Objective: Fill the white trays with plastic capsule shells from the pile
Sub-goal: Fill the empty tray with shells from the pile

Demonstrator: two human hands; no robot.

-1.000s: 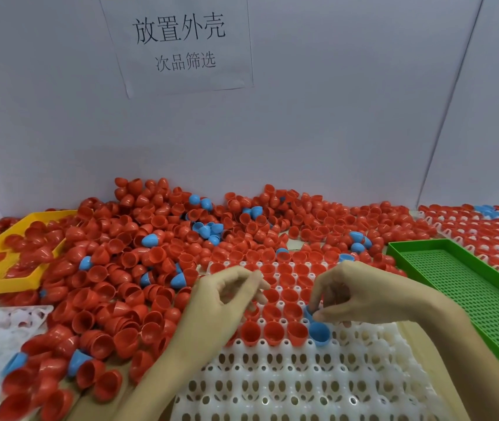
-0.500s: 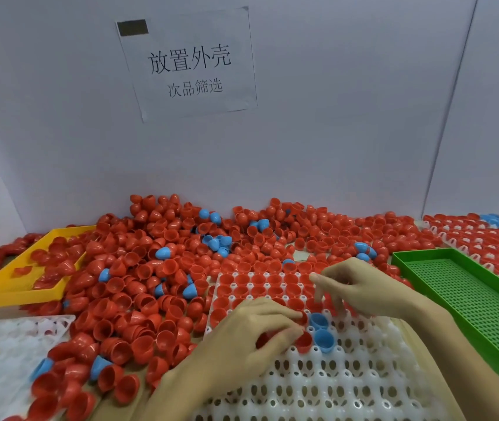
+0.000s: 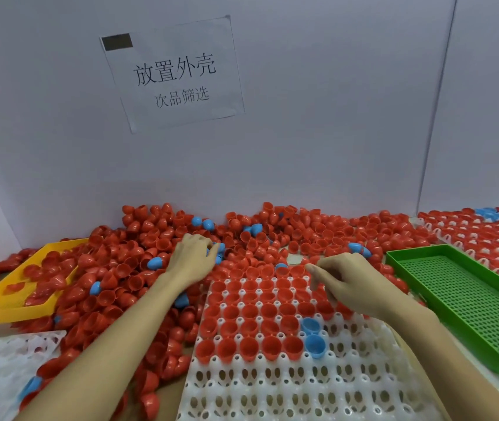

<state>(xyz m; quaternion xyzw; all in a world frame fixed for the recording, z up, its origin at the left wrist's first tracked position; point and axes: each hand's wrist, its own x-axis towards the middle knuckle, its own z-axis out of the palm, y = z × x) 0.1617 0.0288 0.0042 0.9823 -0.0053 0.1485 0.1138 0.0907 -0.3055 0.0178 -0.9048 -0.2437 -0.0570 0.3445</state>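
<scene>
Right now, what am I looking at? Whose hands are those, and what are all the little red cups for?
You are seeing through a camera worn on a person's head, looking down at their own two arms. No robot here, just a person working.

The little cups are halves of plastic capsules. A big pile of red shells lies along the wall, with a few blue ones mixed in. In front sits a white tray full of small holes. Its far rows already hold red shells, plus two blue shells; the near rows are still bare.

The left hand reaches into the pile, fingers curled among shells near some blue ones. What it grips is hidden. The right hand hovers over the tray's far corner; I cannot see whether it holds anything.

A yellow tray sits on the left, a green tray on the right, and a paper sign hangs on the wall.
</scene>
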